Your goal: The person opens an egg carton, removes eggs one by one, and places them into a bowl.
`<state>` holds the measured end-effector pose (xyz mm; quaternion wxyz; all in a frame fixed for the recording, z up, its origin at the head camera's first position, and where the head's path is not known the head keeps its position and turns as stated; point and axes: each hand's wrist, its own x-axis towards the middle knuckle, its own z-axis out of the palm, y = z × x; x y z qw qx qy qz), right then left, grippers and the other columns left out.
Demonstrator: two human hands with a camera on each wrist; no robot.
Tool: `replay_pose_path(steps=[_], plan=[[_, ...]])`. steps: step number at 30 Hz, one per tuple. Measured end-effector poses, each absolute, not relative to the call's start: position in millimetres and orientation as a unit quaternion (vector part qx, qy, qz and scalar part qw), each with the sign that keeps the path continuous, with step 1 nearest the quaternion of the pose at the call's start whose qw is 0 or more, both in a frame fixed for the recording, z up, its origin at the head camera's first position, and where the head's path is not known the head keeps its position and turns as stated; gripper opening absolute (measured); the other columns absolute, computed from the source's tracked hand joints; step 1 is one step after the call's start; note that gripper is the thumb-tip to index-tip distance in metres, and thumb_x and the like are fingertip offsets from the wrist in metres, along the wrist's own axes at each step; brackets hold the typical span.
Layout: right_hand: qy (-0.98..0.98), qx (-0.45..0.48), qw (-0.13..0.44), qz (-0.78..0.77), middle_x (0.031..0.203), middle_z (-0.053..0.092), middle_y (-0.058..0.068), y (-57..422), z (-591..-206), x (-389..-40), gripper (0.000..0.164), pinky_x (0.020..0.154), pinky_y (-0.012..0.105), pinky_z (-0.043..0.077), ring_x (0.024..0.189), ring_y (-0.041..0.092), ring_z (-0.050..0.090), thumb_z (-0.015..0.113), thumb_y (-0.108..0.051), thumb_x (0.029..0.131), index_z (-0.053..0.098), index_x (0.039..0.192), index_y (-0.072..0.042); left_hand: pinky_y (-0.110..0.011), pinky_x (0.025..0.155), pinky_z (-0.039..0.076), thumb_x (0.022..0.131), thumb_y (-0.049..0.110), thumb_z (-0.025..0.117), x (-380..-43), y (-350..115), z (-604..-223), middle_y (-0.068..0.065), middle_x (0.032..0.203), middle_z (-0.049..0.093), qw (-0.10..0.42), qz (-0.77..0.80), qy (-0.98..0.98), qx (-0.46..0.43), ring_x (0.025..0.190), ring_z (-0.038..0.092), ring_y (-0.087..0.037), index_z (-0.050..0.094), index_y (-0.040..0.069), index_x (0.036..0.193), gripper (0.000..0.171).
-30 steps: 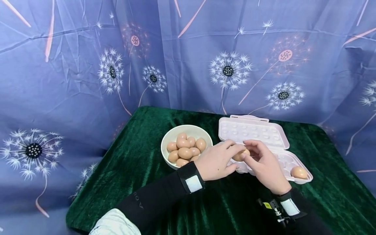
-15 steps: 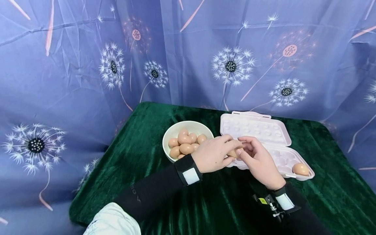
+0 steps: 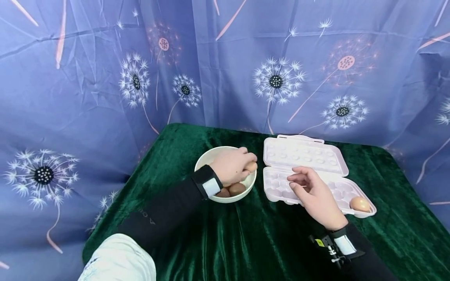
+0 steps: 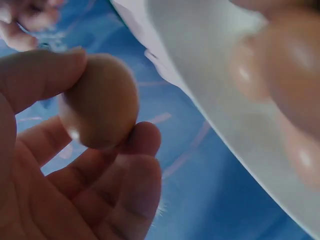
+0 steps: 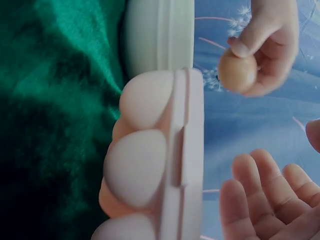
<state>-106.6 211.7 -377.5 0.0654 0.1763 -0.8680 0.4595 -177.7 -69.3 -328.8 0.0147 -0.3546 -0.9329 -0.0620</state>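
Observation:
In the head view my left hand (image 3: 232, 166) is over the right side of the white bowl (image 3: 230, 200), pinching a brown egg (image 3: 250, 167) between thumb and fingers. The left wrist view shows that egg (image 4: 100, 102) close up, beside the bowl's rim (image 4: 200, 107). Several more eggs (image 3: 237, 189) lie in the bowl, partly hidden by the hand. My right hand (image 3: 318, 197) hovers over the pale pink egg carton (image 3: 281, 191), fingers loosely bent and holding nothing. One egg (image 3: 360, 203) sits in the carton's right end. The cups beneath my right hand are hidden.
The carton's lid (image 3: 302, 155) lies folded back behind its cups. Dark green velvet cloth (image 3: 239, 238) covers the table, and a blue dandelion-print curtain (image 3: 225, 78) hangs behind it. The bowl stands just left of the carton.
Both hands were together at an egg over the carton's left side. My left hand has moved left to the bowl, holding an egg. My right hand has let go and stays over the carton.

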Motion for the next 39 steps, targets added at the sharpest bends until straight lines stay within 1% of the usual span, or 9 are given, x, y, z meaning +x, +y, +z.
replay_pose_path(steps=[6,8,11,15,22,27,30,34,39], plan=[[-0.881,0.172,0.072,0.435,0.115,0.068,0.01,217.7,-383.5,-107.6,0.037,0.081,0.018,0.046,0.101,0.011,0.062,0.056,-0.017,0.105,0.049,0.139,-0.007,-0.029,0.077,0.047,0.094,0.024,0.068,-195.8,-82.9,-338.0,0.006,0.087,0.06,-0.007,-0.042,-0.941,-0.335,0.08,0.057,-0.012,0.068,0.024,0.099,0.005],[-0.884,0.172,0.076,0.429,0.114,0.068,0.008,218.0,-384.3,-107.6,0.036,0.081,0.018,0.046,0.099,0.01,0.062,0.056,-0.017,0.104,0.05,0.138,-0.007,-0.028,0.073,0.045,0.093,0.021,0.069,-198.3,-84.5,-341.4,0.008,0.074,0.056,-0.01,-0.056,-0.942,-0.331,0.072,0.054,-0.012,0.066,0.022,0.086,0.008],[-0.885,0.171,0.083,0.425,0.111,0.069,0.007,217.5,-385.1,-107.6,0.034,0.08,0.017,0.046,0.097,0.01,0.062,0.058,-0.015,0.103,0.052,0.136,-0.008,-0.026,0.069,0.046,0.093,0.016,0.069,-199.6,-87.7,-344.6,0.009,0.066,0.055,-0.031,-0.084,-0.942,-0.324,0.065,0.053,-0.011,0.069,0.018,0.083,0.011],[-0.885,0.169,0.092,0.424,0.108,0.07,0.008,217.5,-384.8,-107.5,0.033,0.078,0.016,0.046,0.094,0.009,0.063,0.06,-0.012,0.101,0.055,0.133,-0.008,-0.025,0.068,0.049,0.098,0.014,0.063,-200.4,-91.4,-347.0,0.009,0.065,0.058,-0.064,-0.112,-0.943,-0.306,0.064,0.057,-0.01,0.072,0.013,0.086,0.015],[-0.887,0.17,0.095,0.418,0.108,0.07,0.01,218.7,-385.5,-108.8,0.032,0.078,0.017,0.045,0.093,0.008,0.061,0.06,-0.012,0.101,0.055,0.132,-0.008,-0.026,0.071,0.048,0.103,0.018,0.053,-201.1,-92.9,-351.8,0.007,0.066,0.059,-0.06,-0.143,-0.951,-0.268,0.066,0.057,-0.01,0.073,0.011,0.085,0.027],[-0.892,0.166,0.086,0.411,0.109,0.069,0.011,221.4,-387.0,-108.4,0.031,0.079,0.017,0.044,0.094,0.01,0.061,0.059,-0.014,0.102,0.056,0.132,-0.008,-0.027,0.077,0.048,0.1,0.016,0.059,-199.8,-93.6,-352.9,0.003,0.074,0.061,-0.036,-0.101,-0.95,-0.294,0.076,0.06,-0.014,0.071,0.012,0.09,0.016],[-0.898,0.158,0.084,0.403,0.11,0.069,0.009,224.4,-387.4,-107.5,0.03,0.08,0.016,0.044,0.094,0.01,0.061,0.059,-0.015,0.102,0.056,0.132,-0.009,-0.029,0.087,0.047,0.096,0.017,0.065,-198.8,-92.2,-350.9,0.003,0.084,0.066,0.009,-0.028,-0.943,-0.333,0.087,0.062,-0.016,0.072,0.015,0.1,0.007],[-0.905,0.153,0.077,0.39,0.111,0.069,0.007,229.2,-388.1,-106.3,0.03,0.08,0.017,0.045,0.095,0.012,0.062,0.059,-0.016,0.102,0.057,0.131,-0.009,-0.032,0.094,0.047,0.095,0.026,0.067,-193.4,-87.9,-345.4,0.004,0.103,0.07,0.013,-0.019,-0.94,-0.341,0.1,0.064,-0.016,0.071,0.019,0.116,0.022],[-0.916,0.143,0.086,0.365,0.11,0.069,0.006,241.7,-386.3,-104.4,0.028,0.077,0.018,0.045,0.093,0.012,0.06,0.06,-0.016,0.101,0.059,0.128,-0.012,-0.033,0.087,0.05,0.096,0.025,0.062,-183.5,-78.0,-342.1,0.001,0.122,0.065,0.011,-0.048,-0.937,-0.346,0.105,0.062,-0.016,0.066,0.022,0.132,0.036]])
